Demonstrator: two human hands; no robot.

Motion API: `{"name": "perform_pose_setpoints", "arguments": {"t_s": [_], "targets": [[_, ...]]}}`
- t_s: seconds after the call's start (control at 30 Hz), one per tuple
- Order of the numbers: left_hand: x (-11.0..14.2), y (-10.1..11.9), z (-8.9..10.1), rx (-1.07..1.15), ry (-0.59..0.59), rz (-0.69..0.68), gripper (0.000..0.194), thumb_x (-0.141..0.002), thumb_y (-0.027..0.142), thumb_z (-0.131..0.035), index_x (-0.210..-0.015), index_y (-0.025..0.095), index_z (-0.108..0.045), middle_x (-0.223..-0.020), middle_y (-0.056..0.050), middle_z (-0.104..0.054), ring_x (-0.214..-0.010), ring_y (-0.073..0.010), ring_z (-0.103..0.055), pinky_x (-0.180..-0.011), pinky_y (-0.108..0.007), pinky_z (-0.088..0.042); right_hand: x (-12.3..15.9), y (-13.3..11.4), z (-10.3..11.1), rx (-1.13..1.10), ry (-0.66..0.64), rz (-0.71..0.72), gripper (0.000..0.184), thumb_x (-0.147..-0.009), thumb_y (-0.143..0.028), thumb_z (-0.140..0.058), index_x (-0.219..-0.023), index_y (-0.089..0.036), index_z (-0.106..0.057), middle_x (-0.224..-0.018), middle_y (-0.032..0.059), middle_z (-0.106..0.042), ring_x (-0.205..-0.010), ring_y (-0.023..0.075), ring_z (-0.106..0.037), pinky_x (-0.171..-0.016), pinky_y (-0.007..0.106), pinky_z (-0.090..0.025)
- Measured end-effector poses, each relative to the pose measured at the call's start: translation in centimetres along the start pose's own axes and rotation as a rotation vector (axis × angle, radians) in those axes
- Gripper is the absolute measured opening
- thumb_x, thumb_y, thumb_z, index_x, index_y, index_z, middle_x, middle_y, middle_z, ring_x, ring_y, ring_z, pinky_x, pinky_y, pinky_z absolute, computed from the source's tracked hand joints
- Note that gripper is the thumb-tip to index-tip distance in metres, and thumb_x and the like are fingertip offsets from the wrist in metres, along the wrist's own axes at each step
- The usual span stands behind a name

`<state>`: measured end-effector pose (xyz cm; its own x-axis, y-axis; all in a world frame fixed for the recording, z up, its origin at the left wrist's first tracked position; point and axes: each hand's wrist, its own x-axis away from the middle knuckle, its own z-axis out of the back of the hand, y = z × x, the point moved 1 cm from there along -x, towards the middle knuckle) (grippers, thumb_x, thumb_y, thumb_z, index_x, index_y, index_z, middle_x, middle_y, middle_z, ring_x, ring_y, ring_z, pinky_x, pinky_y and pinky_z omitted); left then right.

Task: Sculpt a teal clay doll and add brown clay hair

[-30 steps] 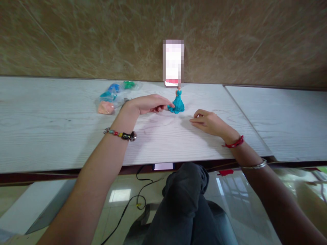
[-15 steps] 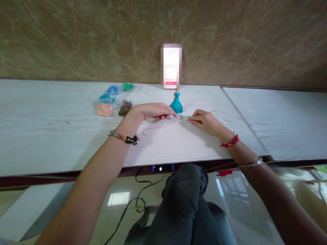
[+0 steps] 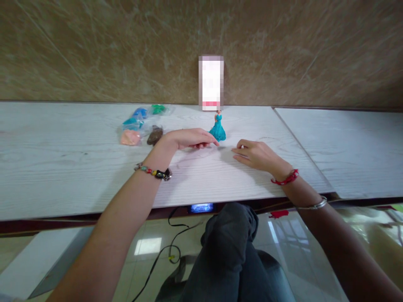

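A small clay figure of a woman in a teal dress [image 3: 218,128] stands upright near the back of the table. My left hand [image 3: 193,137] reaches in palm down from the left, its index finger stretched out to the foot of the skirt. Whether that fingertip touches the skirt I cannot tell, and the other fingers are partly hidden beneath the hand. To the right of the figure, my right hand [image 3: 252,155] hovers low over the white table [image 3: 195,180]. Its thumb and fingers are apart, with nothing visible between them.
Bagged modelling clay lies on the left: peach [image 3: 130,137], brown [image 3: 155,135], light blue [image 3: 132,122], dark blue [image 3: 140,112] and green [image 3: 158,109]. A phone with a blurred screen [image 3: 211,82] leans against the marble wall behind the figure. Cables [image 3: 170,247] hang below the table edge.
My right hand's fingers have parted from a pinch; the thin dark tip seen at them earlier no longer shows. My left hand and the figure hold their places.
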<state>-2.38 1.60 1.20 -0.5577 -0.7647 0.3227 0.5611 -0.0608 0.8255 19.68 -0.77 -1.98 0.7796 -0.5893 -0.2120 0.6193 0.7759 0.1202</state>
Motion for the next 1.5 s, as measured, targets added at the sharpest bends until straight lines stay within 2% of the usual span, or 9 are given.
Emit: {"name": "perform_pose_setpoints", "arguments": {"t_s": [0.4,0.7,1.0,1.07,1.13,1.2,1.27,1.37,1.5], "targets": [[-0.1,-0.1,-0.1,0.005,-0.031,0.002,0.031,-0.07,0.031,-0.048,-0.091,0.015,-0.065,-0.053,0.002,-0.041,-0.049,-0.0077,-0.031,-0.047,-0.024,-0.02,0.1,0.1,0.1,0.005,0.014,0.025,0.035,-0.087,-0.035,-0.036,-0.102,-0.017,-0.062,-0.097,0.008,-0.059,-0.062,0.0104,-0.051,-0.054,0.026,-0.033],[-0.7,-0.2,-0.9,-0.012,-0.026,0.043,0.032,-0.07,0.034,-0.051,-0.092,0.014,-0.063,-0.05,0.002,-0.038,-0.046,-0.0082,-0.029,-0.046,-0.025,-0.02,0.2,0.4,-0.1,-0.093,0.03,0.029,0.031,-0.086,-0.03,-0.039,-0.101,-0.018,-0.064,-0.096,0.0069,-0.059,-0.06,0.0087,-0.05,-0.056,0.024,-0.034],[-1.3,-0.2,-1.8,-0.087,0.009,-0.013,0.035,-0.075,0.037,-0.05,-0.094,0.011,-0.062,-0.046,0.004,-0.035,-0.04,-0.0065,-0.028,-0.043,-0.024,-0.019,0.1,0.6,-0.1,-0.177,0.065,0.051,0.029,-0.085,-0.027,-0.041,-0.094,-0.018,-0.067,-0.088,0.0062,-0.061,-0.059,0.0082,-0.05,-0.056,0.023,-0.035],[-1.4,-0.2,-1.9,-0.131,0.039,-0.014,0.034,-0.076,0.035,-0.048,-0.094,0.011,-0.063,-0.045,0.004,-0.036,-0.041,-0.0067,-0.029,-0.044,-0.023,-0.021,0.1,0.7,-0.2,-0.169,0.07,0.047,0.029,-0.085,-0.026,-0.041,-0.095,-0.018,-0.067,-0.088,0.0064,-0.061,-0.059,0.0084,-0.05,-0.056,0.023,-0.035],[-1.6,-0.1,-2.1,-0.192,0.099,-0.044,0.031,-0.075,0.032,-0.047,-0.092,0.013,-0.064,-0.05,0.002,-0.046,-0.046,-0.0078,-0.037,-0.048,-0.022,-0.028,0.1,0.8,-0.3,-0.168,0.081,0.043,0.029,-0.084,-0.025,-0.042,-0.098,-0.017,-0.066,-0.089,0.0066,-0.061,-0.06,0.0088,-0.05,-0.056,0.023,-0.035],[-2.0,-0.2,-2.4,-0.237,0.165,-0.1,0.028,-0.074,0.029,-0.047,-0.089,0.015,-0.065,-0.065,-0.001,-0.058,-0.059,-0.0096,-0.047,-0.057,-0.022,-0.034,0.0,1.0,-0.3,-0.197,0.107,0.032,0.028,-0.084,-0.024,-0.043,-0.098,-0.017,-0.066,-0.088,0.0064,-0.061,-0.062,0.0094,-0.051,-0.057,0.023,-0.036],[-2.2,-0.2,-2.9,-0.26,0.206,-0.144,0.026,-0.072,0.028,-0.048,-0.087,0.015,-0.066,-0.077,-0.003,-0.062,-0.068,-0.0112,-0.05,-0.065,-0.023,-0.036,0.0,1.2,-0.3,-0.231,0.147,0.004,0.028,-0.083,-0.023,-0.043,-0.098,-0.017,-0.066,-0.087,0.0062,-0.061,-0.064,0.0099,-0.052,-0.058,0.023,-0.037],[-2.4,0.0,-3.8,-0.315,0.266,-0.134,0.024,-0.07,0.026,-0.05,-0.084,0.014,-0.065,-0.067,-0.001,-0.058,-0.061,-0.0108,-0.047,-0.06,-0.023,-0.034,-0.1,1.5,-0.4,-0.257,0.186,-0.037,0.027,-0.083,-0.022,-0.043,-0.095,-0.017,-0.066,-0.086,0.0063,-0.061,-0.065,0.0105,-0.052,-0.059,0.023,-0.038],[-2.3,0.3,-5.0,-0.375,0.392,-0.138,0.016,-0.067,0.02,-0.054,-0.078,0.013,-0.064,-0.059,0.002,-0.05,-0.055,-0.0088,-0.042,-0.055,-0.022,-0.029,-0.5,1.8,-1.1,-0.319,0.155,-0.035,0.024,-0.083,-0.023,-0.044,-0.092,-0.016,-0.066,-0.086,0.0066,-0.06,-0.071,0.0118,-0.053,-0.063,0.024,-0.04]]}}
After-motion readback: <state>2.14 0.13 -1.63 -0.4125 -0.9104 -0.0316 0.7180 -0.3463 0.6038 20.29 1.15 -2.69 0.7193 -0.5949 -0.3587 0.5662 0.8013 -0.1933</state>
